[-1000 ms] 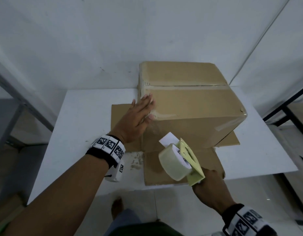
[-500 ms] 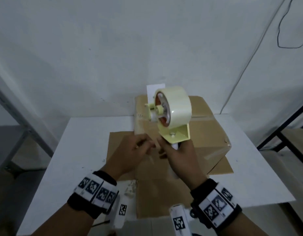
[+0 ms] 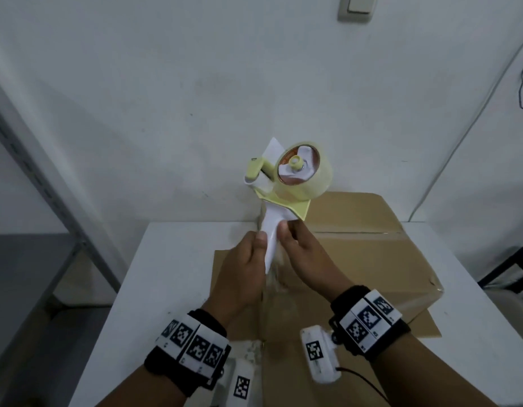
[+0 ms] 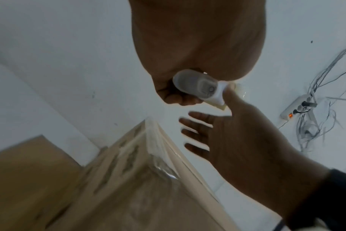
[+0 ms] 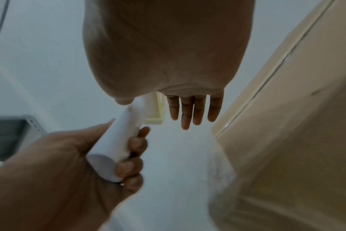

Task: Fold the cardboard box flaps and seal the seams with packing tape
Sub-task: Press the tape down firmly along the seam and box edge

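A yellow tape dispenser [image 3: 295,183] with a roll of clear tape is held upright above the closed cardboard box [image 3: 371,259]. My left hand [image 3: 261,245] grips its white handle [image 3: 272,236], fingers curled round it, as the right wrist view shows on the handle [image 5: 120,145]. My right hand [image 3: 289,233] is beside it. Its thumb touches the handle and its fingers [image 5: 193,109] hang straight, holding nothing. In the left wrist view the handle's end [image 4: 196,87] sits in my left hand. Clear tape runs along the box's top seam and over its left corner [image 4: 158,156].
The box stands on flat cardboard sheets [image 3: 230,259] on a white table [image 3: 172,274] against a white wall. A grey metal rack [image 3: 48,186] is at the left, a dark frame [image 3: 512,265] at the right. A power strip with cables [image 4: 298,107] lies on the floor.
My right hand lifted the dispenser from the table's front edge to above the box. My left hand left the box's corner and took the handle. The right fingers have straightened.
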